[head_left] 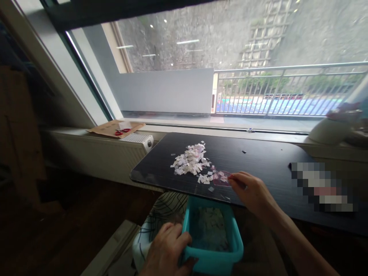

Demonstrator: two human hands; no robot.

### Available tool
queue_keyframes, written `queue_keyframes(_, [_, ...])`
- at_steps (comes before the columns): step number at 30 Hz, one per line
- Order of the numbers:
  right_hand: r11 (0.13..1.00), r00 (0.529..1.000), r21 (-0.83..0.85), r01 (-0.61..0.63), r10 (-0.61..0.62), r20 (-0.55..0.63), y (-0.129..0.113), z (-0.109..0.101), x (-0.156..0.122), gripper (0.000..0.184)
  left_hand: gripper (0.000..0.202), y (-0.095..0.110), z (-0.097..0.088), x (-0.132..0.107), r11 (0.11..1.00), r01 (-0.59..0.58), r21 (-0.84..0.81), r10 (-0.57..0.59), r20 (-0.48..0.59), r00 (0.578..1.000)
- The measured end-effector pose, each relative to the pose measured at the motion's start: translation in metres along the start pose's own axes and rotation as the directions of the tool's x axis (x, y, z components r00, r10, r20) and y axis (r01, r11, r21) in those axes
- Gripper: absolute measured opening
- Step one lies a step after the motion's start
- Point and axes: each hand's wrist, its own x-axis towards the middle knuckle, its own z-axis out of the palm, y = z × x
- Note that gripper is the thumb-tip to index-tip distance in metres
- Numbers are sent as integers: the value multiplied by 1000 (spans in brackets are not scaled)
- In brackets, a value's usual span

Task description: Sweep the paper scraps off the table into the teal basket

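Nearest the camera, bottom centre of frame: left hand [168,245], fingers curled closed over the left rim of a teal bin [212,253], gripping it. Bin at lower centre, just below the table's front edge, pale paper bits [212,222] inside, dim. Right hand [253,191] right of centre, thumb and fingers pinched together on the right edge of a see-through pink sheet [222,183], flat-looking, near the table's front edge. Scraps showing within the sheet's outline; can't tell if over or under it. Just left of it, a few loose white scraps [204,179]; beyond those, mid-frame, a big heap of white scraps [190,161] on the black table [258,163]. At right, on the table, an object [322,188] hidden by pixel blocks. Beside the bin, on its left, white cloth with black lines [163,211]. Left of the table, a radiator [115,153]; above it, red-handled scissors [122,132] on brown paper [103,128]. Across the top, a window [201,50], with a railing [287,92] outside at upper right.
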Motion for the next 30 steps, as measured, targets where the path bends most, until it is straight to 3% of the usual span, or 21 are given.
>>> queue_keyframes(7, [995,999,102,12,-16,40,-10,5,-6,20,21,-3,11,2,993,-111,36,113,-71,991])
queue_keyframes(9, [995,1000,103,16,-17,9,-10,1,-7,22,23,0,21,5,976,-212,43,216,-142,966])
queue_keyframes(12, [996,999,82,21,-18,-43,-3,-4,-8,24,15,11,35,14,928,-353,117,372,-267,889])
queue_keyframes(16, [996,999,85,28,-26,-17,6,-4,-16,21,14,31,40,27,887,-423,183,457,-228,860])
queue_keyframes(19, [987,997,154,49,-57,46,6,0,-24,20,13,40,39,34,876,-437,203,473,-189,860])
queue_keyframes(24, [983,998,176,56,-57,1,2,6,-26,20,13,46,38,40,861,-458,219,490,-118,864])
queue_keyframes(28, [973,989,213,94,-115,90,1,6,-19,21,11,47,32,41,865,-462,195,485,-89,870])
queue_keyframes(30, [977,993,191,99,-110,47,4,4,-15,22,10,48,29,41,871,-458,179,477,-80,875])
